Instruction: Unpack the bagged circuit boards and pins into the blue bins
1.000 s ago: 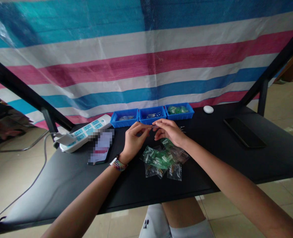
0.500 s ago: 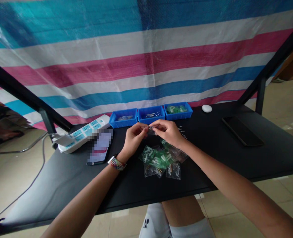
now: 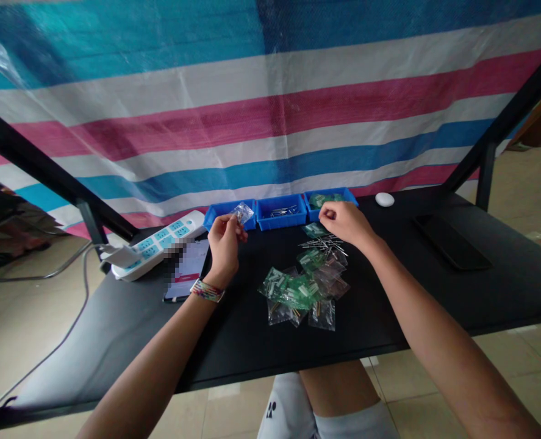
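Observation:
My left hand pinches a small clear plastic bag in front of the left blue bin. Whatever lies inside that bag is too small to make out. My right hand is closed, its fingertips at the front of the right blue bin, which holds green packets; anything between those fingers is hidden. Just below it are a green packet and a loose heap of thin metal rods. The middle blue bin has more metal pieces in it.
Several green and clear packets lie on the black table. A white power strip and a lit phone are at left. Toward the right are a white oval object and a dark phone. A striped sheet hangs behind.
My hands were together over the table's middle and have parted. The left went left with the clear bag; the right moved right and up to the right bin, uncovering the metal rods.

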Demonstrator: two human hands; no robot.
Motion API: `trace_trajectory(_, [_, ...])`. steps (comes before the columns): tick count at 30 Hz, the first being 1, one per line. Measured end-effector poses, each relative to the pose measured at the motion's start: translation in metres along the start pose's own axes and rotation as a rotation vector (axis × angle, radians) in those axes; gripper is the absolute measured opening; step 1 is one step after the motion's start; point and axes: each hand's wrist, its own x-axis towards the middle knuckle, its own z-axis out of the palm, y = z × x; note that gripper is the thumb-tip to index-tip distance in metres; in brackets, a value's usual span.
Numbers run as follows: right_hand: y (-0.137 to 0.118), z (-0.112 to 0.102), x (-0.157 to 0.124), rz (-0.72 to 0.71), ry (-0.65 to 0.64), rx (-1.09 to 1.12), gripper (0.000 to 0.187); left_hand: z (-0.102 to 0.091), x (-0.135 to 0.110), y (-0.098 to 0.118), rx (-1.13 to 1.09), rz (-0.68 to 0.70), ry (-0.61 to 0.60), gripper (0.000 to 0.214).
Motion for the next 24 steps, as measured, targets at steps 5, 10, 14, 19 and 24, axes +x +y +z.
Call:
trace_trajectory(5, [0.014, -0.011, -0.002, 0.151, -0.253, -0.234, 0.009, -0.011, 0.015, -0.001, -0.123, -0.109, 0.149, 0.033])
trace_trajectory(10, [0.022, -0.01, 0.0, 0.184, -0.368, -0.249, 0.015, -0.014, 0.017, 0.002, -0.175, -0.147, 0.144, 0.035])
trace_trajectory(14, [0.026, -0.01, 0.002, 0.186, -0.388, -0.26, 0.019, -0.011, 0.015, 0.003, -0.189, -0.142, 0.089, 0.027])
trace_trajectory(19, [0.026, -0.014, 0.002, 0.157, -0.348, -0.284, 0.016, -0.005, 0.006, 0.004, -0.084, -0.055, -0.02, 0.017])
trace_trajectory(24, [0.027, -0.019, 0.0, 0.173, -0.315, -0.294, 0.016, 0.0, -0.004, 0.006, -0.005, 0.039, -0.145, 0.01])
